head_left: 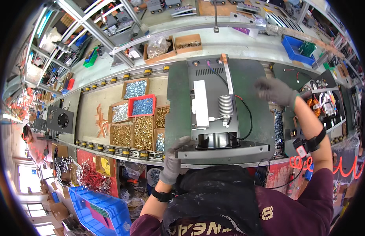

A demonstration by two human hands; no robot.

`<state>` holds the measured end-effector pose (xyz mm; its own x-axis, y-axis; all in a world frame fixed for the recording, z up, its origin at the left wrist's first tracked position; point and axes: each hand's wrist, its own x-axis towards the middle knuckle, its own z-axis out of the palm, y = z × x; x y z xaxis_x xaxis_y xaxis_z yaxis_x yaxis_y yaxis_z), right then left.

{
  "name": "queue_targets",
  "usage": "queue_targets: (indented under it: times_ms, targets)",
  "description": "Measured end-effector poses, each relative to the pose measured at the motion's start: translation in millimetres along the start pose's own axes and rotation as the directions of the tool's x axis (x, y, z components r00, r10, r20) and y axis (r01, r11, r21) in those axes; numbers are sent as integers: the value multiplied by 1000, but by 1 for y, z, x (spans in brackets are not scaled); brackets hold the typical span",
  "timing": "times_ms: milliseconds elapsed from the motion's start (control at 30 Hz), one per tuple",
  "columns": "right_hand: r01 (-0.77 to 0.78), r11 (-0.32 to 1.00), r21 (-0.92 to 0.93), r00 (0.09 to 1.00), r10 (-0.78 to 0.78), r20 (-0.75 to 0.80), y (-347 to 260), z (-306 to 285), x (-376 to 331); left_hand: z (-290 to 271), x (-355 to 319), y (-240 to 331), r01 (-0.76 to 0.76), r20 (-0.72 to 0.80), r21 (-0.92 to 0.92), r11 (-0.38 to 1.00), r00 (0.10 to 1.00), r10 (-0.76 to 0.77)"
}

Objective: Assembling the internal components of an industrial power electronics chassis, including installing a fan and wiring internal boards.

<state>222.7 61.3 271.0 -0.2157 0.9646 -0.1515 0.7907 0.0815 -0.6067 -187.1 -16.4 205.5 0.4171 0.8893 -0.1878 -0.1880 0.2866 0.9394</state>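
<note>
A grey metal chassis (217,74) lies on a dark green board (178,106) in front of me. On it are a white block (200,103), a coiled metal spring-like part (225,105) and a red-and-black cable (251,114). Along its near side stands a grey metal panel (249,149), with a round black fan housing (217,140) behind it. My gloved left hand (172,163) grips the panel's left end, fingers over the upper edge. Above the board, right of the chassis, is my gloved right hand (276,92), slightly blurred, its fingers apart and nothing visible in them.
Left of the board, open boxes hold brass screws (143,131), silver screws (120,112) and, in a red tray (129,107), bluish screws. Roller rails (111,149) run along the bench. Another assembly (322,102) sits at right, near a coiled red hose (347,171).
</note>
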Motion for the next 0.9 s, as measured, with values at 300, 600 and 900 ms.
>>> queue_targets:
  times_ms: [300,600,900]
  targets:
    - [-607,727,321,793,522,314,50,183,19,-67,71,-14,155,54,183,971,984,-168]
    - [11,963,-268,910,101,401,72,125,-65,-83,125,-28,171,329,489,855,872,-363]
    - [-262,745,-613,927,371,55,27,86,-50,-61,65,8,73,250,385,920,951,-180]
